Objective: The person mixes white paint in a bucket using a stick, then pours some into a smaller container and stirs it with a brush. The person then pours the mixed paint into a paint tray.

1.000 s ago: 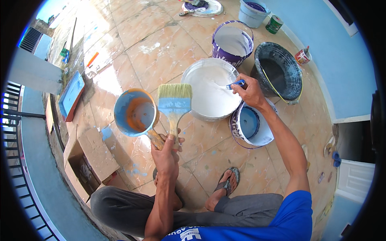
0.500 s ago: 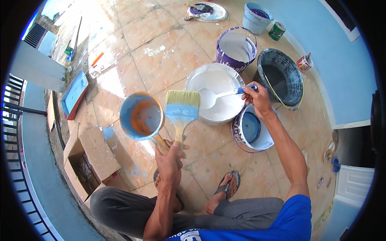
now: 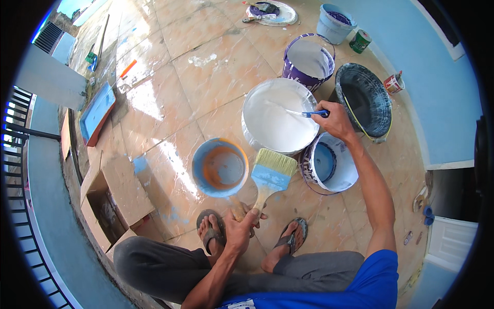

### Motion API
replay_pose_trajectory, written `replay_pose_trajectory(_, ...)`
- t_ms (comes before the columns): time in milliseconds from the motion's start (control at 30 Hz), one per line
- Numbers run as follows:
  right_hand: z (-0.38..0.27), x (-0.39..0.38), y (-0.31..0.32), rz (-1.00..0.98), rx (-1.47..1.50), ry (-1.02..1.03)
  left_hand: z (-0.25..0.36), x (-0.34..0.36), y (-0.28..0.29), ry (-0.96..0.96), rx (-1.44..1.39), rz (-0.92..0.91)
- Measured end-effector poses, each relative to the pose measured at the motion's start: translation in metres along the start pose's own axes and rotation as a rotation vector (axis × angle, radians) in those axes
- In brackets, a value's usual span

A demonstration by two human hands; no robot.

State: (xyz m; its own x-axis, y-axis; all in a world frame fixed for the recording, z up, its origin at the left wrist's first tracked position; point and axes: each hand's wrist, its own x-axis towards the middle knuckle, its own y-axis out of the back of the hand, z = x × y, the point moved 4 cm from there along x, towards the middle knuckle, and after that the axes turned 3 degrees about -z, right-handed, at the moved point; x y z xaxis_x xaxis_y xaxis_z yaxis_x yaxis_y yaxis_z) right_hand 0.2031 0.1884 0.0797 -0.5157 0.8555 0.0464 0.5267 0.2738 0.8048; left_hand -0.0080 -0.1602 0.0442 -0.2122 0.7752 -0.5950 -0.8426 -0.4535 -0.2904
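Observation:
My left hand (image 3: 240,233) is closed around two handles at once: a wide paintbrush (image 3: 272,179) with pale bristles and a blue-smeared ferrule, and a blue-and-orange dipper (image 3: 202,166) that looks bare inside apart from stains. Both are held above the floor, the brush to the right of the dipper. With my right hand (image 3: 334,122) I grip the blue handle of a white slotted skimmer (image 3: 295,112). Its head is sunk in the white paint of a round tub (image 3: 249,133) and hidden there. Just below that hand stands a white pail (image 3: 347,167) with blue paint inside.
Behind the tub stands a purple bucket (image 3: 301,78); a black basin (image 3: 382,90) is to its right. Farther back are a light blue pail (image 3: 332,32), a green can (image 3: 359,42) and a paint-covered lid (image 3: 288,18). A cardboard box (image 3: 126,193) and paint tray (image 3: 98,114) lie left.
The skimmer's head has gone down into the white paint. My left hand has shifted right and closer to me, carrying the paintbrush and dipper, and the brush now leans right.

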Motion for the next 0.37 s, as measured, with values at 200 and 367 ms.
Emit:
replay_pose_trajectory(200,-0.021,0.017,-0.028,-0.136,-0.625,0.127,-0.024,0.006,0.003,0.028,0.018,-0.026)
replay_pose_trajectory(367,-0.046,0.023,-0.063,-0.208,-0.587,0.033,-0.034,0.012,0.013,0.142,0.15,-0.033)
